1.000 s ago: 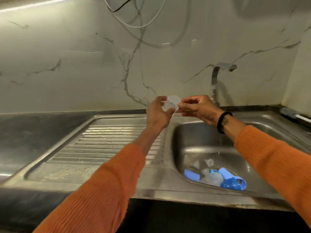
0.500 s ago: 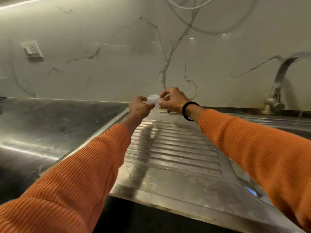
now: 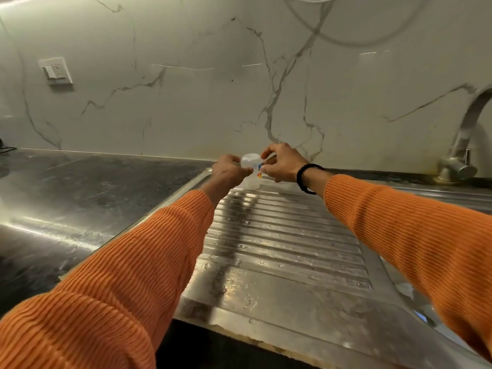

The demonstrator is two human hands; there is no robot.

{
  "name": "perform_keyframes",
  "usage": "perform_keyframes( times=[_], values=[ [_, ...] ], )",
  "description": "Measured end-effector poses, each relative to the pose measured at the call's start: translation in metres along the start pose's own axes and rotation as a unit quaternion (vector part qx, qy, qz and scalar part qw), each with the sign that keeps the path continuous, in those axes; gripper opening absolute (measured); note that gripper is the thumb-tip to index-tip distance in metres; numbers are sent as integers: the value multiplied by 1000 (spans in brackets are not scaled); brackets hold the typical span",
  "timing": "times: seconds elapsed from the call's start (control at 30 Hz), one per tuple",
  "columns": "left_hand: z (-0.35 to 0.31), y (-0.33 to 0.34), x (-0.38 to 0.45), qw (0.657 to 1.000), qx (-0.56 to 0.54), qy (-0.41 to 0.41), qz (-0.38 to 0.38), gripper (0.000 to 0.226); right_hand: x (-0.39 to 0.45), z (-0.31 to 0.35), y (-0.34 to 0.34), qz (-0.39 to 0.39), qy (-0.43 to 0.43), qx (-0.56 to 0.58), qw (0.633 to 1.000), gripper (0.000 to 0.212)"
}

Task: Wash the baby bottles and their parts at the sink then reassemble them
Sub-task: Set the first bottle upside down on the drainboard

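Clear baby bottle [image 3: 251, 170] upright between both grips, left hand [image 3: 228, 173] and right hand [image 3: 282, 163] pinching it, apparently touching the drainboard [image 3: 279, 235]

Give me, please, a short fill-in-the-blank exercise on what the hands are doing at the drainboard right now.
1. Both hands hold a small clear ____ at the far end of the drainboard.
2. The left hand and right hand reach from ____ sleeves.
3. The black band sits on the ____ wrist.
4. The tap stands to the ____ of the hands.

Missing words: bottle; orange; right; right
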State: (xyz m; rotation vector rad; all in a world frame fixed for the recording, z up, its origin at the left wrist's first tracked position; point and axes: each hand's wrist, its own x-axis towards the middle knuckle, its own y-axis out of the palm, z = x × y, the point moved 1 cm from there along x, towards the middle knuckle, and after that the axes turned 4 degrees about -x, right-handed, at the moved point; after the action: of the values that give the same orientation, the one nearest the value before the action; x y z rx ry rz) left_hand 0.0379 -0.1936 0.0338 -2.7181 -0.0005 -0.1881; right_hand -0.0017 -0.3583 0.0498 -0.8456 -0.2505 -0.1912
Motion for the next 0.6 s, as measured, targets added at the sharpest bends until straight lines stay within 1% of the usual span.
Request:
perform_keyframes(
  times=[0.1,0.17,0.23,0.3,0.37,0.43,0.5,0.53,0.6],
  values=[
    [-4,1,-5,1000,1,-8,-1,63,-3,0,0,1,4,-2,1000,37],
    [-9,0,-10,1000,5,-13,-16,68,-5,-1,0,1,9,0,1000,39],
    [-12,-3,-16,999,7,-9,-34,69,-9,1,-5,3,15,-1,1000,39],
    [-17,-7,-23,999,6,7,-52,63,-17,3,-16,8,18,-7,1000,35],
    [-21,-11,-33,996,-2,37,-78,53,-33,2,-32,9,19,-10,1000,32],
    [-27,-10,-50,990,-14,69,-126,40,-58,-4,-53,8,18,-13,1000,31],
    [-34,0,-77,981,-41,92,-166,32,-91,-15,-77,5,16,-14,1000,25],
    [-38,8,-95,979,-59,101,-170,31,-109,-21,-89,3,14,-14,1000,21],
    [-45,30,-125,979,-85,121,-140,29,-144,-37,-114,2,14,-12,1000,16]
  ],
)
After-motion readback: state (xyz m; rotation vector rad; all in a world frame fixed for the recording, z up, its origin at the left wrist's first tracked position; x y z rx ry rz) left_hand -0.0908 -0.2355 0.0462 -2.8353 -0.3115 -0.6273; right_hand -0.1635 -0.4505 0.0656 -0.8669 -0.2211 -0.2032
